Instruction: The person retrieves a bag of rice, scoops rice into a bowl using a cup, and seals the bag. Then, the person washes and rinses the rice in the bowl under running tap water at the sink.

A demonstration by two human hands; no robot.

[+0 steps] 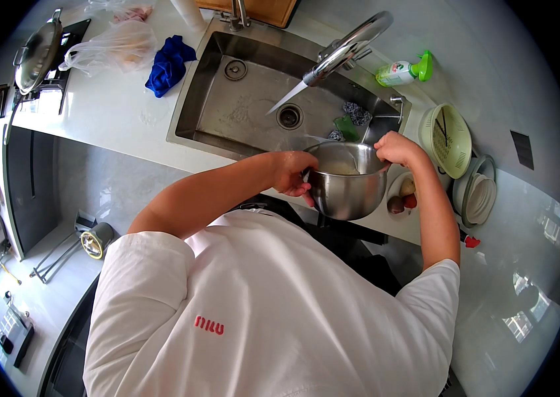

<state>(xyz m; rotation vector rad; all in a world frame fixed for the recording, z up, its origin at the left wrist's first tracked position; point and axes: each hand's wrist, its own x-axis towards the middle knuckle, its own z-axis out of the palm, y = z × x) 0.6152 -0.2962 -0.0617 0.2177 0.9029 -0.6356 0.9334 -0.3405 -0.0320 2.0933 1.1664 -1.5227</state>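
Note:
A round stainless steel pot (pixel 347 194) hangs between my two hands at the front edge of the sink (pixel 183 126). My left hand (pixel 291 173) grips its left side, fingers bent around the rim. On the right, my right hand (pixel 395 147) is closed on the rim at the far side. Cloudy liquid shows inside the pot, though what lies in it is hard to make out. Water streams from the curved chrome faucet (pixel 359 41) into the sink, beyond the pot and near the drain (pixel 289 116).
In the sink's right part lie a green sponge (pixel 346 128) and a steel scrubber (pixel 357 113). A spray bottle (pixel 399 73), a pale green colander (pixel 447 140) and a plate of vegetables (pixel 397 188) stand around it. Left are a blue cloth (pixel 170 65), plastic bags (pixel 121 46) and a lidded pan (pixel 38 56).

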